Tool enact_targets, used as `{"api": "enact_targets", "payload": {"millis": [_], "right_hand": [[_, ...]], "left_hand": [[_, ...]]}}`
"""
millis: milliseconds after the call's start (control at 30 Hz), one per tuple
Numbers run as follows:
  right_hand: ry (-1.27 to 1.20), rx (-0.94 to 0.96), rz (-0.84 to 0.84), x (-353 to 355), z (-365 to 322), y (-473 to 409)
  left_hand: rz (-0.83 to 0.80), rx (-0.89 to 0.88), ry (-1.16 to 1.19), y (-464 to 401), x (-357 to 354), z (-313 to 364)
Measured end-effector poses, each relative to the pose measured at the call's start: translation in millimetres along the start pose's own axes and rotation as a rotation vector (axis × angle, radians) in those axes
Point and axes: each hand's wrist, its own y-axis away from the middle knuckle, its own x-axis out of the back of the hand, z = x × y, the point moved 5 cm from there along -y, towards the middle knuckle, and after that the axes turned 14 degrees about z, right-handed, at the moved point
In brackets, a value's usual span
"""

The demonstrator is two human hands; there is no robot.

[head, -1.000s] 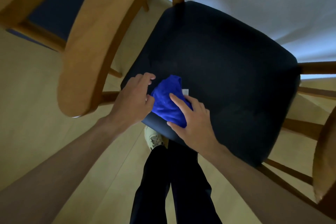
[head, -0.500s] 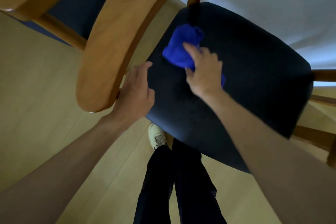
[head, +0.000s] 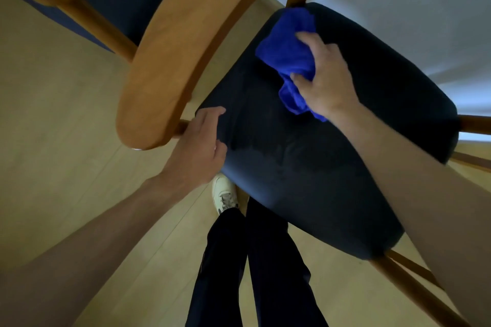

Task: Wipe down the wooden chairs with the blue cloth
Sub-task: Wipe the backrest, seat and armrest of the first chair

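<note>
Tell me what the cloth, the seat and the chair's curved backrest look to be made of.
Cloth: soft, fuzzy blue fabric, probably microfibre; it bunches in folds under the right hand.
Seat: dark padded covering with a faint sheen, maybe leatherette; its rounded edges suggest a cushion.
Backrest: warm brown wood, smooth with a satin finish; the grain hardly shows.

Your left hand [head: 198, 146] and right hand [head: 325, 79] are both bare, no gloves, rings or watch showing; both forearms [head: 87, 244] are uncovered right to the frame edges, so no sleeve is visible on either; below them you wear dark, near-black trousers [head: 255, 273] with straight, loose legs; on one foot a pale, off-white lace-up sneaker [head: 224, 195] shows, with a darker mark near its heel; the other foot is hidden.
</note>
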Motion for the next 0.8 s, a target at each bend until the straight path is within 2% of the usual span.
{"api": "enact_targets", "payload": {"millis": [100, 267, 400, 500, 567, 700, 800], "right_hand": [[0.106, -0.016, -0.063, -24.9, -12.2, 5.2], [0.167, 0.288, -0.327, -43.4, -40.1, 115.6], [0.073, 0.372, -0.528, -36.2, -32.9, 166.0], [0.008, 0.359, -0.553, -27.9, -22.9, 151.7], [0.072, 0.384, -0.545, -25.9, -16.9, 143.5], [0.257, 0.653, -0.618, -28.7, -30.4, 141.1], [0.138, 0.559, -0.588, -26.2, -50.3, 103.3]], "left_hand": [[-0.043, 0.040, 0.013, 18.1, -3.5, -7.9], [-0.015, 0.081, 0.015, 22.0, 3.2, -13.4], [-0.010, 0.089, 0.006, 15.6, 5.5, -13.4], [0.007, 0.120, 0.033, 17.6, 1.3, -11.4], [0.049, 0.158, 0.058, 24.1, -1.6, -14.0], [0.117, 0.279, 0.062, 50.4, -6.5, -26.2], [0.113, 0.329, 0.033, 66.0, -12.0, -31.7]]}}
